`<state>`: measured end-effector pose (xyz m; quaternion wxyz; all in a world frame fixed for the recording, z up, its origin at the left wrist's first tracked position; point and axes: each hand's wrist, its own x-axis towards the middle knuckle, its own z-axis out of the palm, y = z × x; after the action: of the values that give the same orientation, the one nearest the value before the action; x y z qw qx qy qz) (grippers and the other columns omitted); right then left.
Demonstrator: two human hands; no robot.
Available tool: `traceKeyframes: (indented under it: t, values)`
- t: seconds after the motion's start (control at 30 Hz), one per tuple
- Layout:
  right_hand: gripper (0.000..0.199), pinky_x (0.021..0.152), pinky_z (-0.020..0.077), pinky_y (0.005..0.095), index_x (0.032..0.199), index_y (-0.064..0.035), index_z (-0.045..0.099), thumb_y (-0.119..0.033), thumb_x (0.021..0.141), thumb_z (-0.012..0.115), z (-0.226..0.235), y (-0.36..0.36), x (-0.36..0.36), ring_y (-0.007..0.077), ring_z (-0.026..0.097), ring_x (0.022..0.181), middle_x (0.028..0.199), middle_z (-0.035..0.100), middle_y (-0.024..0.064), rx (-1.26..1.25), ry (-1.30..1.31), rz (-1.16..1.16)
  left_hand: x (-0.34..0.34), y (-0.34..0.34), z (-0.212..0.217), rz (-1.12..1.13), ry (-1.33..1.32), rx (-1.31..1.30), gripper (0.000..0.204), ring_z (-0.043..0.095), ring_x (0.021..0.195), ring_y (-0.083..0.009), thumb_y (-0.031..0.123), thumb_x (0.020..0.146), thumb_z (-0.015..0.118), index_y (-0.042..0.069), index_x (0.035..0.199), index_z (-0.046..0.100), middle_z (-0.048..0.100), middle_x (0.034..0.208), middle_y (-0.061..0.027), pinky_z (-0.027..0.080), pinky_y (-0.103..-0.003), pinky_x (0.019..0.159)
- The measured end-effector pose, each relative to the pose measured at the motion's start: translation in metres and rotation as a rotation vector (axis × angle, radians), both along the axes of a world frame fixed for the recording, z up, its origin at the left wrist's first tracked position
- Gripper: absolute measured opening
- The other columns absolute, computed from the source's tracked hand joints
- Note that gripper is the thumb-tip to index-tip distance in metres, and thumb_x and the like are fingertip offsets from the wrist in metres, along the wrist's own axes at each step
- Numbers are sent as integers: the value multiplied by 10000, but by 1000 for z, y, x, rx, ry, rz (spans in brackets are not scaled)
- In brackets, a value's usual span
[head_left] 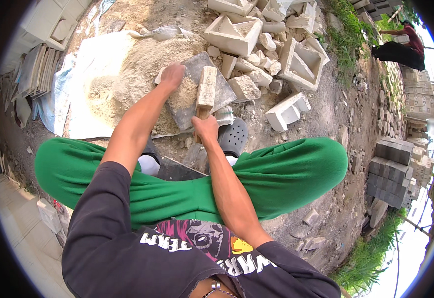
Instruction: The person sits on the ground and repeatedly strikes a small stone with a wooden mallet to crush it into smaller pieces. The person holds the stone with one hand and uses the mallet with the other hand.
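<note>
My right hand (pixel 206 127) is closed around the handle of a wooden mallet (pixel 207 89), whose block head is caked in pale dust. The mallet head is over a dark square slab (pixel 189 115) on the ground in front of me. Beyond it, at the slab's far left edge, my left hand (pixel 172 76) curls its fingers over a pale chunk (pixel 159 76), mostly hidden under them. Crushed beige material (pixel 183 94) lies on the slab's left part, beside a wide heap of pale powder (pixel 142 64).
Broken white plaster-like blocks (pixel 234 34) are piled ahead to the right. A white sheet (pixel 90 99) lies under the powder. My shoe (pixel 233 136) is close to the slab. Grey blocks (pixel 391 169) are stacked at right; another person (pixel 408 47) is at far right.
</note>
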<state>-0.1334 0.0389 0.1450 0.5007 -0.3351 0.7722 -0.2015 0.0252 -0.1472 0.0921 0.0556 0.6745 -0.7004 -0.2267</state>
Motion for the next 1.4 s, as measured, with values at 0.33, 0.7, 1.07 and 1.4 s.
traceKeyframes:
  t: [0.33, 0.7, 1.07, 1.4]
  values:
    - [400, 751, 555, 414, 956, 30, 709, -296, 726, 735, -21, -1, 7, 325, 731, 799, 819, 730, 200, -62, 134, -1, 10, 92, 38, -127, 356, -174, 320, 651, 1015, -351, 85, 897, 621, 62, 1216, 639, 681, 1073, -175, 523, -435, 873]
    - [344, 683, 553, 400, 893, 19, 692, -281, 731, 735, 36, -11, 13, 296, 704, 675, 767, 715, 177, -339, 54, 138, 25, 152, -1, 270, 247, -439, 256, 594, 1053, -331, 131, 885, 648, 77, 1135, 652, 615, 1086, -116, 489, -425, 917]
    - [425, 741, 565, 406, 968, 30, 709, -316, 722, 723, 11, 16, 18, 319, 734, 755, 814, 732, 196, -68, 242, 412, 50, 154, -14, 616, 235, -267, 216, 602, 1057, -314, 243, 936, 571, 119, 1080, 674, 627, 1069, -90, 497, -449, 898]
    - [251, 549, 519, 347, 827, 20, 623, -198, 756, 727, 32, -5, 17, 194, 667, 557, 650, 654, 103, -438, 99, 203, 28, 178, -10, 347, 301, -318, 172, 630, 987, -310, 215, 930, 606, 112, 1061, 649, 619, 1037, -82, 527, -433, 829]
